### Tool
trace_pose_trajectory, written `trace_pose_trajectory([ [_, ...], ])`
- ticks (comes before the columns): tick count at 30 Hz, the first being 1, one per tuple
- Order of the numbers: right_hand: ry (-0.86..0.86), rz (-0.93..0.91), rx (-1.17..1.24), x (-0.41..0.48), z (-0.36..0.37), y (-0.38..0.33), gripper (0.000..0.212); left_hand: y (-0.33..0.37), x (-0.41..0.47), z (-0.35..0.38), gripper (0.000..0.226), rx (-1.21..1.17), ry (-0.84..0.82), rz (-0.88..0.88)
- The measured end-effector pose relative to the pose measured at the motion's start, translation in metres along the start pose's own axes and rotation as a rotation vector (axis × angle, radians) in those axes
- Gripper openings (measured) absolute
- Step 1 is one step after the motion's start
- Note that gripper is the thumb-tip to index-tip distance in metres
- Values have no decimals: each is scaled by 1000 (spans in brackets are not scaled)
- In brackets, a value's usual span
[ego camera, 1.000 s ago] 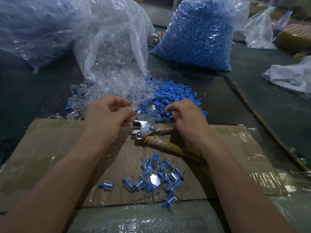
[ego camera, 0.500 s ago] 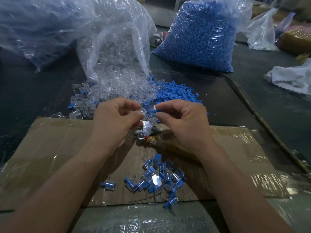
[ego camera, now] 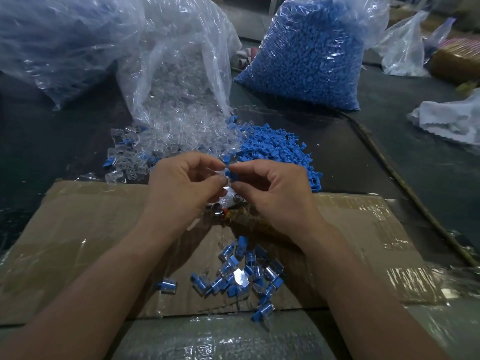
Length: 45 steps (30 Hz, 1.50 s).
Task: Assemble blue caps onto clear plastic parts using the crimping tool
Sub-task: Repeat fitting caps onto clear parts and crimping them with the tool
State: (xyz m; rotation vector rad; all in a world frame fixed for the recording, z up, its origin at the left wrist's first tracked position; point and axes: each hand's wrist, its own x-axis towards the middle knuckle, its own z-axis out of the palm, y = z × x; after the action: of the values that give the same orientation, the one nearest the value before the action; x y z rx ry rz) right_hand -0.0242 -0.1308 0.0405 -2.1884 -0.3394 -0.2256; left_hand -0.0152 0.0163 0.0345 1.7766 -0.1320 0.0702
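The left hand (ego camera: 187, 185) pinches what looks like a clear plastic part (ego camera: 220, 175) between thumb and forefinger, and the right hand (ego camera: 272, 193) pinches a blue cap (ego camera: 230, 174) against it. Both are just above the crimping tool (ego camera: 231, 213), which lies on the cardboard (ego camera: 91, 229). Capped pieces (ego camera: 244, 274) lie nearer, while the clear heap (ego camera: 166, 141) and the blue heap (ego camera: 275, 152) sit just beyond the hands

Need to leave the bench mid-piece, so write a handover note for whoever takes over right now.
Left hand pinches a clear part; right hand pinches a blue cap, held tip to tip above the crimping tool, which lies unheld on the cardboard.
Done: a small pile of capped pieces on the cardboard, nearest you.
Supply: loose clear parts and loose blue caps just beyond the cardboard.
Left: seat this cap, crimp it, add it to the pile, repeat.
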Motion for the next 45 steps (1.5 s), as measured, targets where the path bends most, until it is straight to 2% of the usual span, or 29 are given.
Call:
trace_pose_trajectory([
  [16,38,-11,125,-1,2,2,36,1,1,-1,14,-187,-85,-58],
  [22,30,10,177,0,0,0,21,0,2,-2,21,-287,-103,-91],
  [30,27,-12,190,-1,0,1,23,0,2,-2,20,-322,-122,-112],
  [34,29,-33,193,-1,3,3,26,0,3,-3,10,-311,-116,-141],
  [42,36,-66,167,0,1,4,23,2,3,-3,6,-345,-139,-165],
  [45,46,-81,166,0,1,5,23,3,3,-2,16,-363,-144,-169],
])
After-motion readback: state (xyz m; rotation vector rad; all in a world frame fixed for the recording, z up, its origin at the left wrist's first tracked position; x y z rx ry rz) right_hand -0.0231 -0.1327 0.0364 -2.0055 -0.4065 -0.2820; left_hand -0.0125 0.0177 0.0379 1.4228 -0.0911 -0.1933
